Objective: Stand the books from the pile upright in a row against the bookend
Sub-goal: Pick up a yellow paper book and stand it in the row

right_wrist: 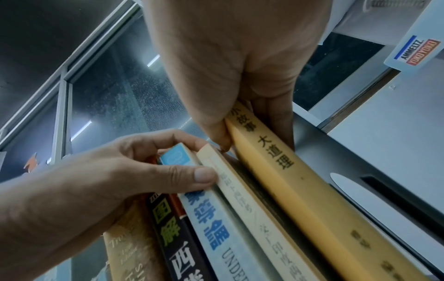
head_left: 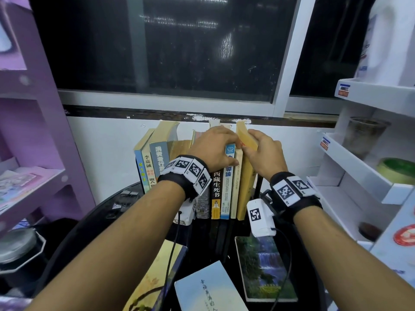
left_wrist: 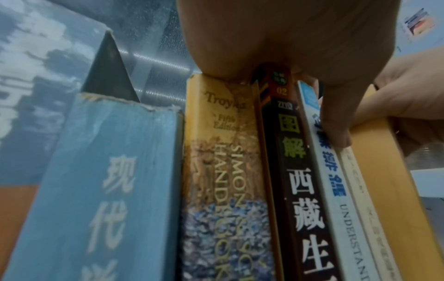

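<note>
A row of books stands upright on the black round table [head_left: 105, 223]. My left hand [head_left: 215, 147] grips the tops of the middle books, its thumb [right_wrist: 192, 176] on the spines of the blue-white book [head_left: 229, 176] and the cream book [right_wrist: 245, 199]. At the row's right end my right hand [head_left: 262, 151] pinches the top of a yellow book [head_left: 246, 187], which leans slightly right, leaving a narrow gap to the cream book. The grey metal bookend [right_wrist: 319, 144] stands just right of the yellow book [right_wrist: 300, 190]. Three books lie flat in front: a waterfall-cover one [head_left: 265, 265], a pale blue one [head_left: 208, 288], a tan one [head_left: 155, 277].
A purple shelf unit [head_left: 33, 131] stands close on the left and white tiered shelves [head_left: 359, 176] with jars on the right. A dark window and a white wall are right behind the row. Binder clips [head_left: 128, 195] lie on the table left of the books.
</note>
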The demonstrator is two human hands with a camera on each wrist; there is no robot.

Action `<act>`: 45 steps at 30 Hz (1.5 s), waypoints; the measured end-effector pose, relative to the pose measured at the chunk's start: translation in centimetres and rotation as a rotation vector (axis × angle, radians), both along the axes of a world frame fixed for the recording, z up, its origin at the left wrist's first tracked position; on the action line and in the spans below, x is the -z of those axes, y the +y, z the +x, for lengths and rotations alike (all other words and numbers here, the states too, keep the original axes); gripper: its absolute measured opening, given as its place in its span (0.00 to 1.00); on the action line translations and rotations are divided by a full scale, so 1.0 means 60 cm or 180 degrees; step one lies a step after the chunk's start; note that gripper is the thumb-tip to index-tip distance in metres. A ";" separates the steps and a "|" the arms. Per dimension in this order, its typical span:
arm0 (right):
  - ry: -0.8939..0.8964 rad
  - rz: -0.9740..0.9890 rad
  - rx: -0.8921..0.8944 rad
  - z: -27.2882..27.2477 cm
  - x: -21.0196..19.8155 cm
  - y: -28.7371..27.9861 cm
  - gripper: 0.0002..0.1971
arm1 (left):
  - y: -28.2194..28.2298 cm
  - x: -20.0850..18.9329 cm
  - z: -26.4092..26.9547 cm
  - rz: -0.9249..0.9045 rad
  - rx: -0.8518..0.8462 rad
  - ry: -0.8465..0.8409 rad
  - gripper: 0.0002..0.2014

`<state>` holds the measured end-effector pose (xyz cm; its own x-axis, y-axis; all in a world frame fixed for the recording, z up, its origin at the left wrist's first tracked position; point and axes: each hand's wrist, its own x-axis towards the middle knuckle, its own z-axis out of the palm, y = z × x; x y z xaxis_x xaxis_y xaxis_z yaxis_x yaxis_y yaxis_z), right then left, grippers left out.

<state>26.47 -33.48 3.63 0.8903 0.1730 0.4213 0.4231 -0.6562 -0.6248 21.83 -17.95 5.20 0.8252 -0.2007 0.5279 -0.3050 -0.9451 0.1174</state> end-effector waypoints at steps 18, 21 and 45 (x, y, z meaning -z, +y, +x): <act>0.0426 -0.0581 -0.0876 -0.022 -0.008 -0.018 0.58 | 0.002 0.003 -0.001 -0.0272 0.0096 0.0016 0.19; 0.0324 -0.0463 -0.0889 -0.014 0.001 -0.017 0.56 | 0.003 0.003 0.000 -0.0251 0.0079 0.0018 0.18; 0.0268 -0.0192 -0.0897 -0.022 0.024 -0.022 0.51 | 0.002 0.008 -0.004 -0.0240 0.0029 0.0019 0.18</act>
